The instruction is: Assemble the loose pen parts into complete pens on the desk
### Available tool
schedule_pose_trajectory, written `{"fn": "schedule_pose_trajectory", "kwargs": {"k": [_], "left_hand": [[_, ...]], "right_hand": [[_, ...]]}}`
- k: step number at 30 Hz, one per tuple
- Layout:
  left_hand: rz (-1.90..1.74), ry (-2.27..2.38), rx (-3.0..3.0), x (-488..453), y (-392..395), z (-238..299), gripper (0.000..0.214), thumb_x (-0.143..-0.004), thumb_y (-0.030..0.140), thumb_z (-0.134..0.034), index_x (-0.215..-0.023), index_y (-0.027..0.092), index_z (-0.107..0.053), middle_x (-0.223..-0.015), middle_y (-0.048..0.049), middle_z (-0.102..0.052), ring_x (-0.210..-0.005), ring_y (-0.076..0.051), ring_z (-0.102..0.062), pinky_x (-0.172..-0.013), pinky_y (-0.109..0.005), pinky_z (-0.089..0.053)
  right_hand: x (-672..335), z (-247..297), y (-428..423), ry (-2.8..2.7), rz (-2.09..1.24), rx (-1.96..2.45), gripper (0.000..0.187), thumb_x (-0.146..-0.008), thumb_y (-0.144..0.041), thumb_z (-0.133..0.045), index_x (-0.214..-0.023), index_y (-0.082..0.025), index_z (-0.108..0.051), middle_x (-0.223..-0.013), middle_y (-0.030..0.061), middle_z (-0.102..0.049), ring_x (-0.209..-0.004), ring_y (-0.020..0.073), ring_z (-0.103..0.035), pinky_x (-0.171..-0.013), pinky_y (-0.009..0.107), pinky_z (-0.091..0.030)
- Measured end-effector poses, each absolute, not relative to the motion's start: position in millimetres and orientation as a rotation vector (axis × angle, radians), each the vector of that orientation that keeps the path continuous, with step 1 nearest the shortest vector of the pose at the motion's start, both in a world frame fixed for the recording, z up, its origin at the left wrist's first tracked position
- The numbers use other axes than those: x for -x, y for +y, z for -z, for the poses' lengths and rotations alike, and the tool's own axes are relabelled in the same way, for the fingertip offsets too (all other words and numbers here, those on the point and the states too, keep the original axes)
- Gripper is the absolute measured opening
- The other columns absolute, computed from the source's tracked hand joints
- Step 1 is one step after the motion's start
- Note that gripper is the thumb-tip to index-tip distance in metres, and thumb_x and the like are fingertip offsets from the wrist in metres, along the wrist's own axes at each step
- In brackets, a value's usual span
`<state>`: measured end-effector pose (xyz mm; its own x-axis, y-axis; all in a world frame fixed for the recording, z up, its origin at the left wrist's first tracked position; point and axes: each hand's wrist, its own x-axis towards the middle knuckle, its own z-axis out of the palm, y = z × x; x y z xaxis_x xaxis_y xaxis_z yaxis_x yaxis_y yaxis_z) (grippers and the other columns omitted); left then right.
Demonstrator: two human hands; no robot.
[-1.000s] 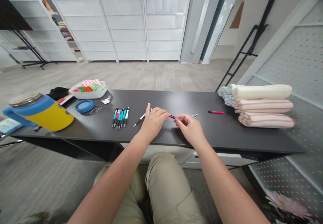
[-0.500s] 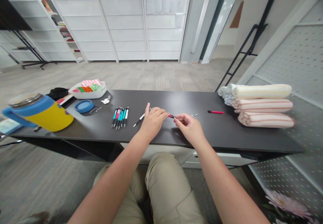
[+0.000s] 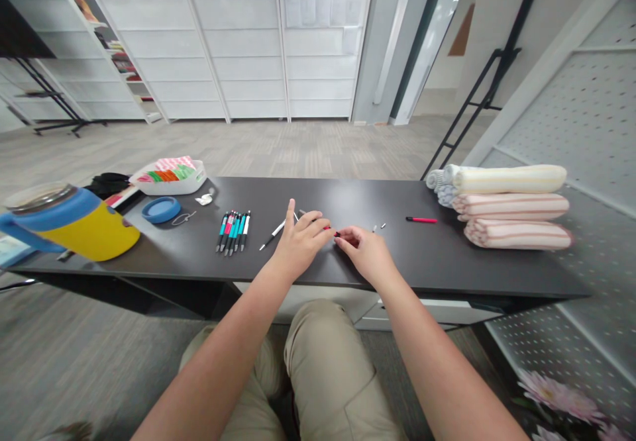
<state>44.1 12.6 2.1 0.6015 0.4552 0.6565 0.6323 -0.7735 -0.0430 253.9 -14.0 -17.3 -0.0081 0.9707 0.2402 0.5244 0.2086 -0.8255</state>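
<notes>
My left hand (image 3: 301, 239) is palm down over the table. Its thumb-side fingers close on a short red and black pen part (image 3: 328, 228), while the outer fingers stand spread. My right hand (image 3: 365, 247) pinches the black end of the same part, its fingertips close to those of the left. Under and beside my left hand lies a white pen (image 3: 272, 236), partly hidden. Two small pieces, one a silvery bit (image 3: 383, 226), rest just past my right hand. Farther right is a red barrel with a black end (image 3: 421, 220). Several assembled pens (image 3: 233, 232) lie in a row to the left.
On the dark table (image 3: 348, 193) stand a yellow and blue jug (image 3: 84, 226), a blue lid (image 3: 161, 210), a white tray (image 3: 193, 185) of colourful packets and white earbuds (image 3: 205, 199). Rolled towels (image 3: 514, 206) are stacked at the right end. A pegboard panel (image 3: 591, 136) borders the right.
My right hand has shifted slightly left, closer to my left fingers, and less of the red pen part shows between them. The camera view has shifted slightly.
</notes>
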Motion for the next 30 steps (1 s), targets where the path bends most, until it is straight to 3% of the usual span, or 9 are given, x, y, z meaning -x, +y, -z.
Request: {"fn": "schedule_pose_trajectory", "kwargs": {"k": [3, 5, 8, 10, 16, 20, 23, 30], "left_hand": [[1.107, -0.972, 2.471, -44, 14, -4, 0.032, -0.099, 0.023, -0.065, -0.130, 0.032, -0.067, -0.144, -0.0077, -0.064, -0.141, -0.028, -0.053, -0.130, -0.069, -0.011], [1.306, -1.061, 2.415, -44, 16, -4, 0.047, -0.096, 0.030, -0.071, -0.141, 0.027, -0.057, -0.151, -0.0138, -0.057, -0.144, -0.031, -0.050, -0.129, -0.065, -0.023], [1.649, -1.213, 2.419, -46, 23, 0, 0.070, -0.090, 0.039, -0.079, -0.149, 0.023, -0.044, -0.149, -0.0197, -0.054, -0.134, -0.031, -0.059, -0.114, -0.054, -0.050], [1.853, -1.316, 2.448, -49, 27, 5, 0.073, -0.090, 0.041, -0.079, -0.150, 0.023, -0.041, -0.147, -0.0193, -0.053, -0.125, -0.028, -0.065, -0.102, -0.046, -0.059], [2.286, -1.370, 2.466, -54, 38, 14, 0.051, -0.097, 0.034, -0.069, -0.141, 0.026, -0.044, -0.149, -0.0164, -0.053, -0.138, -0.025, -0.059, -0.113, -0.045, -0.052], [2.778, -1.387, 2.474, -56, 41, 12, 0.046, -0.100, 0.034, -0.064, -0.138, 0.025, -0.040, -0.146, -0.0196, -0.060, -0.134, -0.024, -0.064, -0.111, -0.044, -0.053], [3.056, -1.457, 2.478, -60, 44, 9, 0.034, -0.102, 0.037, -0.062, -0.127, 0.020, -0.048, -0.142, -0.0210, -0.065, -0.134, -0.025, -0.064, -0.114, -0.047, -0.051], [3.192, -1.596, 2.289, -57, 57, 10, 0.030, -0.105, 0.045, -0.057, -0.121, 0.021, -0.051, -0.139, -0.0186, -0.068, -0.129, -0.024, -0.068, -0.113, -0.050, -0.053]], "right_hand": [[-254, 16, -15, -1.642, -0.673, 1.434, 0.016, -0.091, -0.039, -0.070, -0.098, -0.025, -0.073, -0.091, 0.0036, -0.081, -0.081, 0.0214, -0.075, -0.077, 0.034, -0.056], [-255, 16, -15, -1.621, -0.680, 1.440, 0.018, -0.091, -0.041, -0.070, -0.098, -0.025, -0.073, -0.090, 0.0036, -0.080, -0.079, 0.0213, -0.075, -0.075, 0.033, -0.055], [-254, 15, -14, -1.581, -0.710, 1.442, 0.020, -0.090, -0.043, -0.071, -0.097, -0.024, -0.073, -0.089, 0.0040, -0.080, -0.080, 0.0220, -0.075, -0.074, 0.034, -0.054], [-254, 16, -13, -1.546, -0.743, 1.435, 0.022, -0.089, -0.044, -0.071, -0.098, -0.024, -0.073, -0.089, 0.0042, -0.080, -0.080, 0.0222, -0.075, -0.073, 0.033, -0.054], [-255, 19, -11, -1.460, -0.851, 1.401, 0.024, -0.085, -0.044, -0.074, -0.096, -0.022, -0.073, -0.082, 0.0038, -0.079, -0.073, 0.0203, -0.074, -0.069, 0.032, -0.054], [-252, 22, -5, -1.332, -0.926, 1.346, 0.031, -0.083, -0.047, -0.077, -0.097, -0.020, -0.074, -0.076, 0.0037, -0.077, -0.068, 0.0192, -0.072, -0.068, 0.031, -0.055], [-244, 25, 0, -1.247, -0.989, 1.267, 0.039, -0.080, -0.051, -0.079, -0.100, -0.019, -0.074, -0.081, 0.0057, -0.079, -0.072, 0.0199, -0.073, -0.070, 0.032, -0.057], [-231, 25, 6, -1.153, -1.123, 1.119, 0.042, -0.078, -0.052, -0.080, -0.105, -0.019, -0.075, -0.101, 0.0104, -0.082, -0.085, 0.0215, -0.077, -0.075, 0.033, -0.061]]}}
